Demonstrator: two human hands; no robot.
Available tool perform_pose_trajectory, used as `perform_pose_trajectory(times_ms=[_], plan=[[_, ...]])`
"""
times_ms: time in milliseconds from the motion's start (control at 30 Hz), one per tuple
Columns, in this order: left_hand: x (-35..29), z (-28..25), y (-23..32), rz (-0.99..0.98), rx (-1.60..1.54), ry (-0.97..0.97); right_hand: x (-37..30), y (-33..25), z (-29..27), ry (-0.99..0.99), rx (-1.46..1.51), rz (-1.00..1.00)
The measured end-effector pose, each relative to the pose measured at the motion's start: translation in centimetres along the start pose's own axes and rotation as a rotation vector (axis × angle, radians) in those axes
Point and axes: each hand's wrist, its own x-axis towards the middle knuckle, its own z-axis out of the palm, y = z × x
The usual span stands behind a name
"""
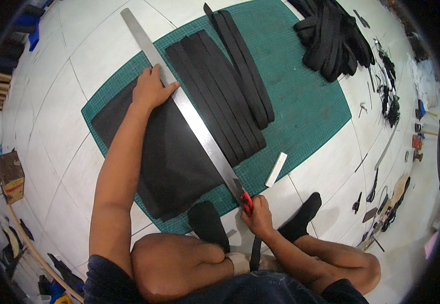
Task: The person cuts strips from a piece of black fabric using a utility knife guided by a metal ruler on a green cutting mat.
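Note:
A long steel ruler (194,119) lies slantwise across a sheet of black material (174,157) on the green cutting mat (311,106). My left hand (151,90) presses down on the ruler's upper part, thumb and fingers apart, gripping nothing. In my right hand (259,220) is a red utility knife (248,201), held at the ruler's near end by the mat's edge. The blade's tip is too small to make out. Black strips (220,101) lie side by side just right of the ruler, with a further bundle of long strips (243,68) beyond them.
A white bar (276,169) rests on the mat's near right edge. Looped black straps (329,43) are heaped at the far right. Loose tools and scraps (390,104) line the right side of the tiled floor. A worn box (11,177) stands at the left; my feet flank the mat's near edge.

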Motion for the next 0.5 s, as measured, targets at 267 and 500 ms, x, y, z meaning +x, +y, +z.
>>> perform_pose_trajectory(times_ms=[267, 500], plan=[[0.2, -0.6, -2.4, 0.096, -0.067, -0.033, -0.7, -0.6, 0.4, -0.058, 0.031, -0.075], [-0.2, -0.6, -2.7, 0.152, -0.133, -0.09, -0.9, 0.3, 0.7, -0.027, 0.047, -0.086]])
